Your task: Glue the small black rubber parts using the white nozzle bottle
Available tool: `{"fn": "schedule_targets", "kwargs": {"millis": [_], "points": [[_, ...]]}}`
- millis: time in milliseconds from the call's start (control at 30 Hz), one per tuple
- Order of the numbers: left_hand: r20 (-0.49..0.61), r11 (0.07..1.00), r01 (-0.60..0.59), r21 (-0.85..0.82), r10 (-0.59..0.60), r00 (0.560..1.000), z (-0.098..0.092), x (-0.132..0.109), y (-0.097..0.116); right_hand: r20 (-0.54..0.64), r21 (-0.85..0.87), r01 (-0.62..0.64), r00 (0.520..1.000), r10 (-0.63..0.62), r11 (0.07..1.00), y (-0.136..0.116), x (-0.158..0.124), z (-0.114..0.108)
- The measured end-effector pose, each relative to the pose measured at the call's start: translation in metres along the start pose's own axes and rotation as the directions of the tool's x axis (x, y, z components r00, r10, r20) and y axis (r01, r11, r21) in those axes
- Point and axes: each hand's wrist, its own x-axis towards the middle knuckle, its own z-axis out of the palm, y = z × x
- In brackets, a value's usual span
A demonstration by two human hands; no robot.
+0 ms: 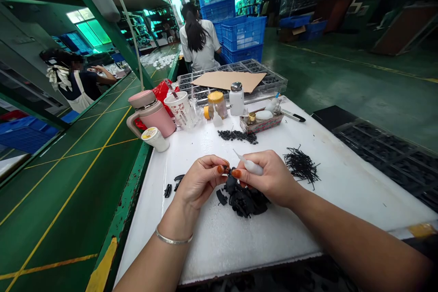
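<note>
My left hand (201,178) pinches a small black part (226,169) between thumb and fingertips above the white tabletop. Close against it, my right hand (270,175) has a white squeeze bottle (252,167) with a thin nozzle tucked in its grip, the nozzle pointing up and left. The right thumb and finger also meet at the black part, whose exact shape is partly hidden by the fingertips. Just below both hands lies a heap of black plastic pieces (246,200). A few loose curved black pieces (167,190) rest left of my left hand.
Thin black rods (301,164) are piled at right, and tiny black rings (237,136) lie farther back. Behind stand a pink thermos (155,116), a cup (181,109), jars and a small box (263,123). A green conveyor (68,182) runs along the left. Two people sit beyond.
</note>
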Motion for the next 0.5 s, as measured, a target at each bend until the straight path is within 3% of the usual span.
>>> {"fn": "schedule_targets", "kwargs": {"millis": [500], "points": [[-0.02,0.994,-0.018,0.103,0.021,1.0,0.0015,-0.001,-0.0011,-0.02,-0.255,0.128,0.99,-0.137,0.958,0.0024,-0.0001,-0.0019]]}}
